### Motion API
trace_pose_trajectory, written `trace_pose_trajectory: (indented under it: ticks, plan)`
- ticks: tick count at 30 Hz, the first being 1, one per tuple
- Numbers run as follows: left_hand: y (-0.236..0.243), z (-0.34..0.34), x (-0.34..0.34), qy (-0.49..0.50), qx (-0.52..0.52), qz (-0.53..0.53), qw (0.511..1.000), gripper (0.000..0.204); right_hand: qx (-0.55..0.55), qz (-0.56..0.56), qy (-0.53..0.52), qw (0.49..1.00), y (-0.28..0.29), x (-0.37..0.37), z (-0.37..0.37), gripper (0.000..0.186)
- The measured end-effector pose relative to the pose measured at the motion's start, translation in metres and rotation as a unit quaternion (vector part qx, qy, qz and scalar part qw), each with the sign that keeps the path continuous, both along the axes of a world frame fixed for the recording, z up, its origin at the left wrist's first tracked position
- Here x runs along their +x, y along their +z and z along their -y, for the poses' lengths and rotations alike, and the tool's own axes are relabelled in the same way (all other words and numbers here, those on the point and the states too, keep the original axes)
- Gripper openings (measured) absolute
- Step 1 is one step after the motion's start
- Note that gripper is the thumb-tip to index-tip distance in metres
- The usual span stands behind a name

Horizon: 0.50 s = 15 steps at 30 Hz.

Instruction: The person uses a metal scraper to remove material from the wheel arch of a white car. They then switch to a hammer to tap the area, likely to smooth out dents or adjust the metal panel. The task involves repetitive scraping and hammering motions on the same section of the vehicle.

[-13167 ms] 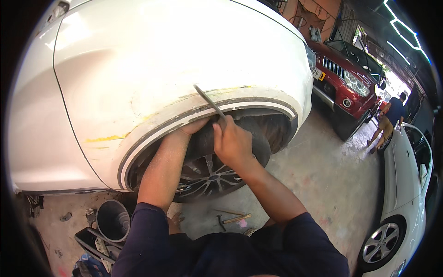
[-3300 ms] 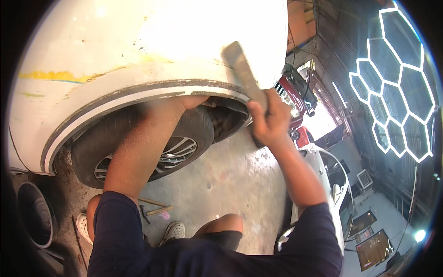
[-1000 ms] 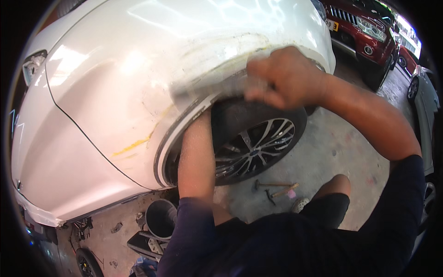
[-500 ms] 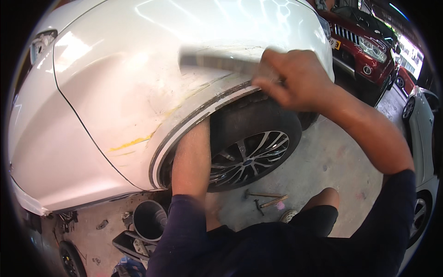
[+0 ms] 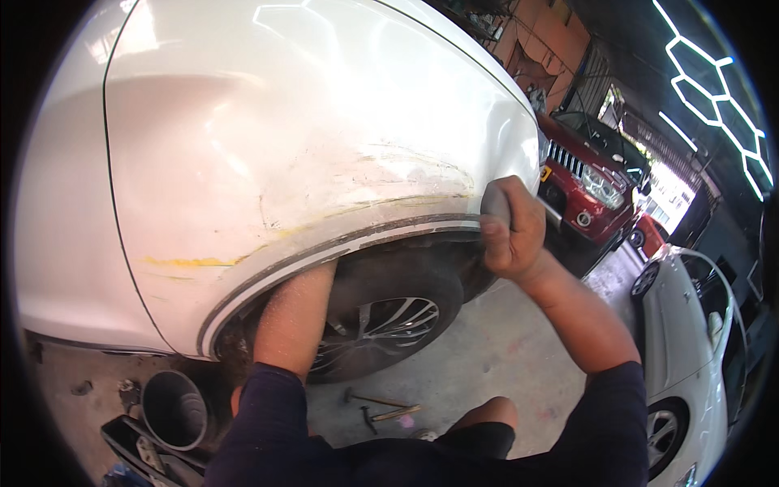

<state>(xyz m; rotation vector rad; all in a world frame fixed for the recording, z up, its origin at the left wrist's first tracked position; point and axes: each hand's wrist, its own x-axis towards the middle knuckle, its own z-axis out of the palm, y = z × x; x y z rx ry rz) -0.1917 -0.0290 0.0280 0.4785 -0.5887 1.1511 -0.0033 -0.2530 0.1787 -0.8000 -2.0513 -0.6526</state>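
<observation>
A white car fender fills the upper left, with scratches and a yellow streak above its wheel arch. My left forearm reaches up into the arch beside the black tyre; the hand itself is hidden behind the fender. At the right end of the arch, my right hand is closed in a fist, thumb folded over, close against the fender. What it grips does not show from this angle.
Two hammers lie on the concrete floor below the wheel. A black bucket stands at lower left by a dark tray. A red car and a white car are parked to the right.
The view has shifted. My right hand has come down from above the fender to the arch's right end. The blurred flat bar it held no longer shows. My left arm stays in the arch.
</observation>
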Motion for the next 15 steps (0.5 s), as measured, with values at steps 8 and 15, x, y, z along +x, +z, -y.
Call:
trace_pose_trajectory:
  ticks: [8, 15]
  plan:
    - [-0.005, 0.001, 0.001, -0.008, -0.008, 0.03, 0.999, 0.065, -0.038, 0.075, -0.021, 0.996, -0.001, -0.017, 0.008, 0.042]
    - [-0.011, 0.003, 0.003, -0.009, -0.012, 0.047, 0.999, 0.065, -0.089, 0.179, -0.121, 0.972, 0.013, -0.017, 0.006, 0.04]
